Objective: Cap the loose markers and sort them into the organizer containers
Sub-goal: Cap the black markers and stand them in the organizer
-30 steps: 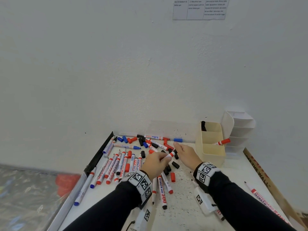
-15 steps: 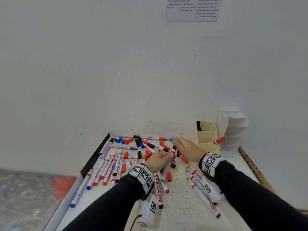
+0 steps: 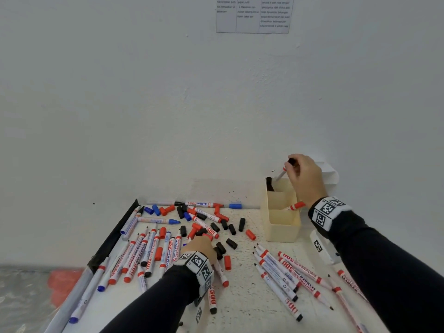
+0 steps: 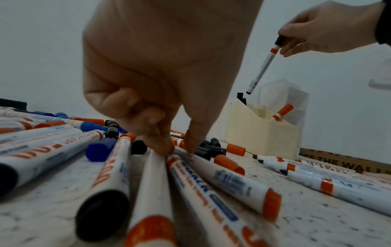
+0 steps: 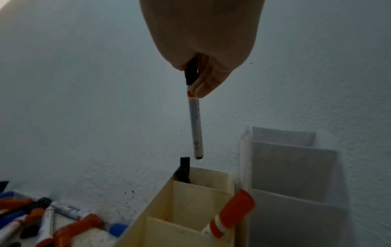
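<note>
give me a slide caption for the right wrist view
Right hand dangles a black-capped marker above the cream organizer.

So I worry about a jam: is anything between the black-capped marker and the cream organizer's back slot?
Nothing visible between them. The marker hangs from the right hand above the organizer; a black marker already stands in that slot's left corner.

A black-capped marker (image 3: 284, 169) is held by the right hand (image 3: 304, 177) above the cream organizer (image 3: 283, 224) (rear compartment), while the left hand (image 3: 200, 246) is rested among loose markers (image 3: 278, 272)
</note>
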Tool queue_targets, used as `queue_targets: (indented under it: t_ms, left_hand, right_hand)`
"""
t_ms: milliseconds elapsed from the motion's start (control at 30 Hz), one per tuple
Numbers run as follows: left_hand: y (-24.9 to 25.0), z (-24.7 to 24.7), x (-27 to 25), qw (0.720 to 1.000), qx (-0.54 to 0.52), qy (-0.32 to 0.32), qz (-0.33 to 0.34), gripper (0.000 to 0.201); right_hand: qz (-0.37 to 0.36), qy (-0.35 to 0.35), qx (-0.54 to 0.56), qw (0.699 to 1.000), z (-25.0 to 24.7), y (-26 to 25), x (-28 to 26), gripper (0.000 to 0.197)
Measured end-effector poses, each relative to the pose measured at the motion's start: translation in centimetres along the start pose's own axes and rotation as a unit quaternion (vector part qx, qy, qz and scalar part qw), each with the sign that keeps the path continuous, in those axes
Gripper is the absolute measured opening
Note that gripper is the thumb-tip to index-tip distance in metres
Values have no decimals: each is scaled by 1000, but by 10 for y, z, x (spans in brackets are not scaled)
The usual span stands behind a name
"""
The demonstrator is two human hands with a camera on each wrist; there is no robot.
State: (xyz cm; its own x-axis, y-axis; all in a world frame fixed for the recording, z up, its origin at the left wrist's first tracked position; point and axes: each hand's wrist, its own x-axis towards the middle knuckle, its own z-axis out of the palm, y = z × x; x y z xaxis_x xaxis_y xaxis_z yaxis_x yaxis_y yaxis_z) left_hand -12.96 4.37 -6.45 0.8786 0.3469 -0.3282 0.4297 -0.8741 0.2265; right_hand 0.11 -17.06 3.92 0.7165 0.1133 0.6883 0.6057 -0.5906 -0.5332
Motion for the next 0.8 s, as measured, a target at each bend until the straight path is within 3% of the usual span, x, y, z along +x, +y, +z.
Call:
queue_targets:
  t_ms: [300, 433, 600, 733, 800]
  left_hand:
    - [6, 0, 13, 1000, -9, -16, -1, 45]
    - [6, 0, 18, 1000, 5, -27, -8, 38]
    - [2, 2, 22, 998, -40, -45, -18, 32]
    - [-2, 0, 22, 992, -122, -10, -12, 23]
    - [-3, -5, 20, 988, -156, 17, -3, 29]
  right_hand:
    - [50, -47, 7, 998, 22, 35, -8, 26]
    - [64, -61, 26, 996, 34, 35, -4, 8]
    - [111, -133, -11, 985, 50, 42, 0, 12]
    - [169, -247, -82, 951, 55, 47, -3, 33]
    - [153, -221, -129, 954, 58, 43, -8, 32]
